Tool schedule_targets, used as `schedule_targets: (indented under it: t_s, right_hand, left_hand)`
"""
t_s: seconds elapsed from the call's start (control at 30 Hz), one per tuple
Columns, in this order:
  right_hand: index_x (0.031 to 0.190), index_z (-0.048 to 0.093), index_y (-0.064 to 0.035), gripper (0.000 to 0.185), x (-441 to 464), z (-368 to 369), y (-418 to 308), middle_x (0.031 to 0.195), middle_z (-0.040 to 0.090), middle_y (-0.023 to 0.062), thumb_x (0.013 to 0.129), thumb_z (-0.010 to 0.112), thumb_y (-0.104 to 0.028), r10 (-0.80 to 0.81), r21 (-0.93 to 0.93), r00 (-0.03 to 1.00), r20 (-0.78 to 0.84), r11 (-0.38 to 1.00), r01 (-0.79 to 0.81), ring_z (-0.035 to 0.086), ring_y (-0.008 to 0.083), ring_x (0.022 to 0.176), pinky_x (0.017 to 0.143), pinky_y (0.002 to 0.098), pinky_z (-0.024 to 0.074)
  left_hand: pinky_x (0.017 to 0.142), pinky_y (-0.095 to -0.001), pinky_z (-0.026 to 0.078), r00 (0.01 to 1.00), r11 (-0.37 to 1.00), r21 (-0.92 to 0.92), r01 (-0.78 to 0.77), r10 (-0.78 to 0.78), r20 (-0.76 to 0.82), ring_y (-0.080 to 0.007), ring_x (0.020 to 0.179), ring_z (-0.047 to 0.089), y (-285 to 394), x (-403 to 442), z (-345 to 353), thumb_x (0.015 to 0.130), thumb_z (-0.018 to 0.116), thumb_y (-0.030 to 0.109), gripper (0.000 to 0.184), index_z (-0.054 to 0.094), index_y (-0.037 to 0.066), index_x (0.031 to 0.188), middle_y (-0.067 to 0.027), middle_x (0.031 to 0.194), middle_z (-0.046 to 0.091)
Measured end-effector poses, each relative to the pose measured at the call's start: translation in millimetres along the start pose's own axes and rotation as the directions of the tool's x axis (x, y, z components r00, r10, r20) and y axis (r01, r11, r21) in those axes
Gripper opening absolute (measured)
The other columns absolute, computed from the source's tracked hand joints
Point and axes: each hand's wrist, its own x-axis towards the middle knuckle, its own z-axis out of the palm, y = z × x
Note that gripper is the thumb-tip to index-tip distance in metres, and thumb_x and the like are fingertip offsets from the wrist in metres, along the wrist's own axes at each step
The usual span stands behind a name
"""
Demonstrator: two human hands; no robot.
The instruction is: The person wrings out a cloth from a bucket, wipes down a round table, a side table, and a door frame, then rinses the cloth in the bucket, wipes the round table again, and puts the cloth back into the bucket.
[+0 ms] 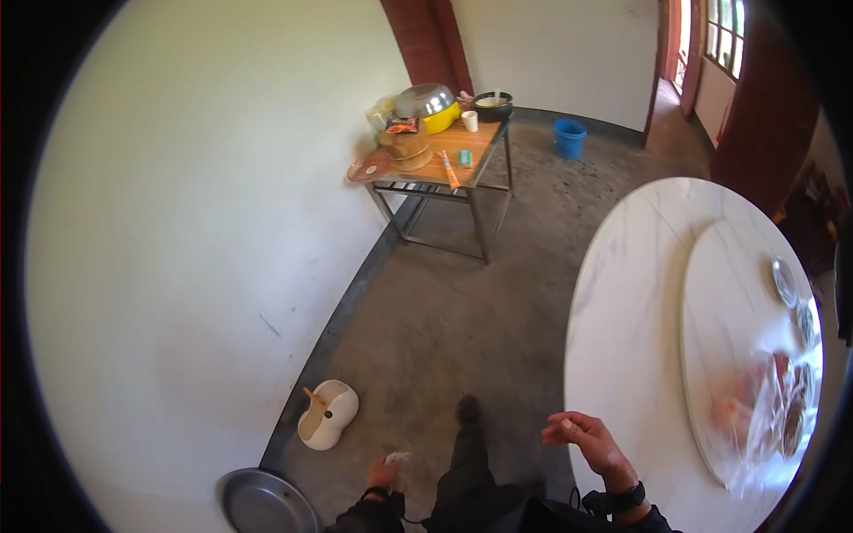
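Tissue (pixel 397 457), or some similar crumpled white scrap, is what I make out in the left hand (pixel 383 472), whose fingers are closed on it low in my view, above the grey floor (pixel 426 329); it is too small for me to name surely. The right hand (pixel 590 441) I see at the left edge of the round table (pixel 622 311), fingers extended and loosely side by side; whether it touches the marbled top I cannot tell from here. On that table's turntable (pixel 720 284) I have a clear plastic bag (pixel 755 417) with something reddish inside, and dishes (pixel 784 282) along the right side. Down on the floor to the left I get a white tub (pixel 329 431) and, nearer the camera, a grey basin (pixel 267 504) by the wall (pixel 178 266). Farther off, my feed shows a small table (pixel 482 145) bearing a yellow pot (pixel 442 119) with a clear lid (pixel 425 99), a wooden steamer (pixel 409 151), a black pot (pixel 493 112), a white cup (pixel 470 122) and a slim orange packet (pixel 449 170), with a blue bucket (pixel 569 139) standing on the floor to its right.
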Motion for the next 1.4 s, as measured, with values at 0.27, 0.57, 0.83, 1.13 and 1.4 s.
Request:
schedule_targets:
  t_s: [0.27, 0.57, 0.83, 1.13, 1.4]
  right_hand:
    - [0.124, 0.057, 0.0031, 0.038, 237, 93, -42, 0.109, 0.068, 0.0156, 0.103, 0.050, -0.028, 0.212, -0.063, 0.976, 0.060, 0.976, -0.208, 0.067, 0.0240, 0.101, 0.091, 0.0350, 0.0511]
    - [0.124, 0.058, 0.0022, 0.040, 457, 118, -122, 0.109, 0.068, 0.0134, 0.102, 0.050, -0.031, 0.215, -0.083, 0.973, 0.090, 0.975, -0.208, 0.067, 0.0211, 0.097, 0.084, 0.0317, 0.0520]
    - [0.121, 0.060, 0.0004, 0.042, 672, 123, -159, 0.106, 0.069, 0.0106, 0.101, 0.053, -0.036, 0.227, -0.032, 0.955, 0.192, 0.974, -0.225, 0.068, 0.0185, 0.093, 0.080, 0.0308, 0.0528]
    - [0.120, 0.061, -0.0011, 0.044, 849, 192, -240, 0.103, 0.070, 0.0079, 0.100, 0.052, -0.039, 0.198, -0.033, 0.915, 0.351, 0.979, -0.200, 0.068, 0.0167, 0.091, 0.078, 0.0290, 0.0517]
    - [0.131, 0.052, -0.0042, 0.055, 1029, 284, -225, 0.120, 0.062, 0.0099, 0.097, 0.055, -0.047, 0.290, 0.113, 0.953, 0.090, 0.947, -0.299, 0.064, 0.0202, 0.103, 0.086, 0.0330, 0.0498]
  left_hand:
    - [0.090, -0.0482, 0.049, 0.971, 0.967, -0.132, 0.216, -0.198, 0.134, -0.0424, 0.107, 0.062, 62, 108, -73, 0.090, 0.050, 0.058, 0.062, 0.066, 0.004, 0.116, -0.0245, 0.115, 0.065]
    - [0.082, -0.0445, 0.048, 0.999, 0.930, -0.367, 0.030, -0.032, 0.001, -0.0343, 0.097, 0.067, 218, 285, -148, 0.095, 0.049, 0.051, 0.057, 0.068, 0.000, 0.109, -0.0253, 0.104, 0.068]
    - [0.078, -0.0415, 0.050, 0.985, 0.972, -0.215, -0.093, 0.059, -0.160, -0.0313, 0.094, 0.067, 270, 417, -172, 0.094, 0.053, 0.052, 0.061, 0.068, -0.005, 0.108, -0.0253, 0.098, 0.069]
    - [0.089, -0.0370, 0.048, 0.971, 0.853, -0.503, 0.138, -0.217, -0.103, -0.0278, 0.100, 0.065, 355, 551, -219, 0.090, 0.060, 0.048, 0.060, 0.066, -0.006, 0.115, -0.0222, 0.108, 0.068]
    - [0.085, -0.0351, 0.051, 0.965, 0.622, -0.747, 0.237, -0.240, 0.107, -0.0219, 0.101, 0.062, 426, 680, -289, 0.088, 0.069, 0.037, 0.055, 0.059, -0.005, 0.122, -0.0160, 0.112, 0.066]
